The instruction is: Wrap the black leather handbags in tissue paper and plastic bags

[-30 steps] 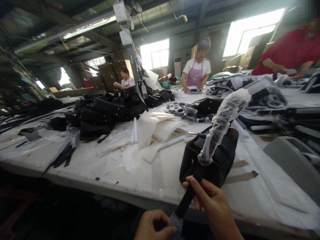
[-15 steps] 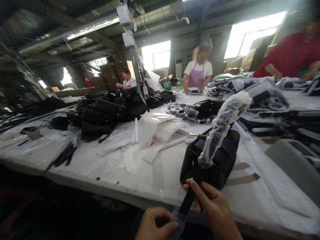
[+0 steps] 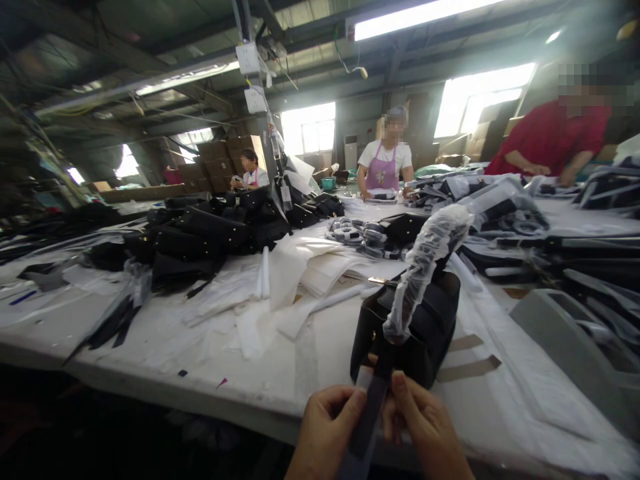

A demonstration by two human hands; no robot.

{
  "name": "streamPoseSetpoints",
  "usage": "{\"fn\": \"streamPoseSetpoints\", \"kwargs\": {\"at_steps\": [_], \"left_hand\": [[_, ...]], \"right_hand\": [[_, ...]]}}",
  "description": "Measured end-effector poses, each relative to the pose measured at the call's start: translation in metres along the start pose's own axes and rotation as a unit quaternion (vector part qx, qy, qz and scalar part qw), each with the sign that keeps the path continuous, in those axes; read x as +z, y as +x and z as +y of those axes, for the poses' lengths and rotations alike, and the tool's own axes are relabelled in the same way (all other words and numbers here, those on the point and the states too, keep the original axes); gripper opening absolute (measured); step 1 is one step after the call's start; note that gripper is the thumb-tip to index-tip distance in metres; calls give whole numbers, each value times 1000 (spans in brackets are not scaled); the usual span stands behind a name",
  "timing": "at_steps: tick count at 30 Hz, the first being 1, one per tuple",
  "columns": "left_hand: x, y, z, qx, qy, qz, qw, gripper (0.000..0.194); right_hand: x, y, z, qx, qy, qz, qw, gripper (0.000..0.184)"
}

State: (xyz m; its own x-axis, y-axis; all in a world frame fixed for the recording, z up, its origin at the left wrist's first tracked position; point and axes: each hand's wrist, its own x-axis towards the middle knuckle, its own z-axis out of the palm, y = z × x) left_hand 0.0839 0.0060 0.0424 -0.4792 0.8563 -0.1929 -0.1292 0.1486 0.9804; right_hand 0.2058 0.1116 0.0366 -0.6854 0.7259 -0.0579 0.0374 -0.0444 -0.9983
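Observation:
A small black handbag [image 3: 425,327] stands on the white table [image 3: 280,373] just in front of me. Its strap rises to the upper right, bunched in crinkled clear plastic wrap [image 3: 425,267], and runs down toward me as a bare black strap [image 3: 373,407]. My left hand [image 3: 327,427] pinches the strap's left side, with a bit of clear film under the thumb. My right hand [image 3: 423,427] closes on the strap from the right. Both hands meet at the table's near edge.
Stacks of white paper sheets [image 3: 320,260] and a heap of black bags [image 3: 200,230] lie further back. Wrapped straps [image 3: 365,233] and black parts cover the right. A grey tray [image 3: 565,333] sits at right. Three people work at the far side.
My left hand has risen from below the table edge and slid up the strap to meet my right hand. The view has shifted slightly right and up.

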Motion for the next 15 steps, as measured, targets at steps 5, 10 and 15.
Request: {"fn": "streamPoseSetpoints", "kwargs": {"at_steps": [5, 10, 15], "left_hand": [[8, 10, 12, 18, -21, 15, 999, 50], [12, 15, 22, 55, -8, 33, 998, 45], [10, 14, 16, 60, -28, 41, 997, 48]], "right_hand": [[-14, -6, 4, -14, -92, 15, 996, 61], [-10, -2, 4, 10, -83, 55, 995, 63], [0, 2, -6, 20, -65, 73, 995, 57]]}}
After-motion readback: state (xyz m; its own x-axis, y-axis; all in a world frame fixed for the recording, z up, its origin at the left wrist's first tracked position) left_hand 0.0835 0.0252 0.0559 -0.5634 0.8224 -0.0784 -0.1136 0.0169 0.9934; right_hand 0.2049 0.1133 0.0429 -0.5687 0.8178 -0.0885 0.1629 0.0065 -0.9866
